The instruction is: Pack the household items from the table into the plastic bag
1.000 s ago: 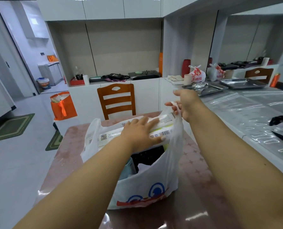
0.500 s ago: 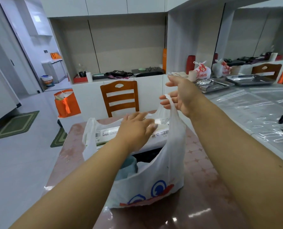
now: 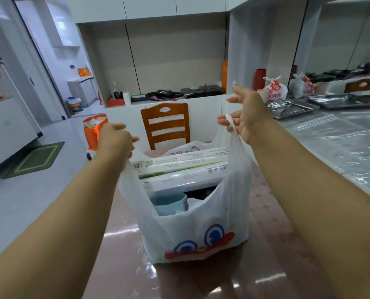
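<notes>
White plastic bag (image 3: 201, 229) sits full on the desk (image 3: 266, 266). Left hand (image 3: 115, 140) grips one handle, right hand (image 3: 247, 117) hooks the other, probably to lift it.

Both bare forearms stretched forward and apart, raised at about the same height. Left hand (image 3: 115, 140) turned back-up, knuckles toward the camera, fingers curled into a closed grip round one bag handle (image 3: 129, 167). Right hand (image 3: 247, 114) seen from the thumb side, thumb up and forefinger extended, lower fingers hooked through the other bag handle (image 3: 233, 134), wrist bent slightly inward.
</notes>
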`<action>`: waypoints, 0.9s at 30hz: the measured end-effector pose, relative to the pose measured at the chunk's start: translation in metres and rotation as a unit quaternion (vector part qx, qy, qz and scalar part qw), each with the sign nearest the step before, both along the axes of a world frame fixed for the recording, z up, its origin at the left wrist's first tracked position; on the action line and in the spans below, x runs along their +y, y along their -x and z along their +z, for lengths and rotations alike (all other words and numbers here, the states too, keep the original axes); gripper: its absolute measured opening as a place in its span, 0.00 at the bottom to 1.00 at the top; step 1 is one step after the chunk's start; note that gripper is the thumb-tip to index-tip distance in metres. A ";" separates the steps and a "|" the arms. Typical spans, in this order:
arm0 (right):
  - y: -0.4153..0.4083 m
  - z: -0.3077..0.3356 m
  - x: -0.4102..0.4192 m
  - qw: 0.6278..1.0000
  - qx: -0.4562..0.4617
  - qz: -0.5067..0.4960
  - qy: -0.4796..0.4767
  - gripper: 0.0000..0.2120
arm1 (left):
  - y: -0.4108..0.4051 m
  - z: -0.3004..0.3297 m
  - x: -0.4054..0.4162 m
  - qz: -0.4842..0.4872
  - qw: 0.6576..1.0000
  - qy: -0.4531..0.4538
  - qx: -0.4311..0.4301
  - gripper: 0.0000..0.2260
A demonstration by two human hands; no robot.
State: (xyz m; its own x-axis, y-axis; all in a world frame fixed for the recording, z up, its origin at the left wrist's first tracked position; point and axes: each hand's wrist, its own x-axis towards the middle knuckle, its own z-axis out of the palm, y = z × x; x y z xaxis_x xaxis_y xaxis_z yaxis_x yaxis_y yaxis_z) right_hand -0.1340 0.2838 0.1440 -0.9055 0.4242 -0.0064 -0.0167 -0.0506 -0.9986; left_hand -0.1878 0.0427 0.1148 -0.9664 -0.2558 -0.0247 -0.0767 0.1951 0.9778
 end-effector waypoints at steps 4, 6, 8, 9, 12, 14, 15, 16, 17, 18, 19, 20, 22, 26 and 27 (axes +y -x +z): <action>0.006 0.022 0.001 0.998 0.055 -0.007 0.001 0.21 | 0.010 0.024 0.011 -0.022 0.997 0.033 0.067 0.14; 0.011 0.031 0.000 0.997 0.080 -0.002 -0.019 0.20 | 0.019 0.039 0.012 -0.030 0.995 0.047 0.078 0.14; 0.016 0.035 -0.002 0.995 0.093 0.002 -0.021 0.21 | 0.024 0.053 0.011 -0.035 0.997 0.041 0.050 0.15; 0.018 0.035 -0.004 0.996 0.090 0.003 -0.019 0.22 | 0.025 0.055 0.011 -0.036 0.999 0.027 0.018 0.16; 0.024 0.016 -0.006 0.999 0.042 0.006 -0.008 0.27 | 0.022 0.040 0.016 -0.057 0.997 0.023 -0.045 0.10; 0.026 -0.003 -0.004 1.000 0.013 -0.005 -0.001 0.27 | 0.026 0.022 0.021 -0.063 0.996 0.060 -0.027 0.07; 0.027 -0.009 -0.001 1.000 0.003 -0.010 -0.007 0.26 | 0.029 0.017 0.022 -0.065 0.994 0.082 -0.010 0.07; 0.028 -0.011 0.001 1.000 -0.005 -0.017 -0.015 0.26 | 0.029 0.015 0.023 -0.069 0.993 0.092 0.003 0.07; 0.029 -0.011 0.003 0.999 -0.013 -0.018 -0.027 0.26 | 0.030 0.015 0.024 -0.072 0.993 0.098 0.007 0.08; 0.029 -0.010 0.005 0.999 -0.023 -0.014 -0.038 0.26 | 0.031 0.015 0.023 -0.076 0.992 0.098 0.005 0.08; 0.030 -0.009 0.006 0.998 -0.035 -0.009 -0.050 0.26 | 0.033 0.014 0.022 -0.080 0.992 0.101 0.005 0.08; 0.031 -0.009 0.007 0.997 -0.049 0.001 -0.063 0.27 | 0.035 0.013 0.020 -0.082 0.991 0.105 0.006 0.07; 0.031 -0.011 0.006 0.991 -0.083 0.019 -0.102 0.30 | 0.035 0.009 0.018 -0.077 0.989 0.126 0.012 0.07; 0.035 -0.016 0.001 0.980 -0.107 0.006 -0.170 0.34 | 0.036 0.002 0.015 -0.054 0.971 0.228 0.038 0.16; 0.037 -0.017 0.001 0.978 -0.105 -0.001 -0.183 0.35 | 0.039 0.000 0.013 -0.045 0.964 0.258 0.049 0.19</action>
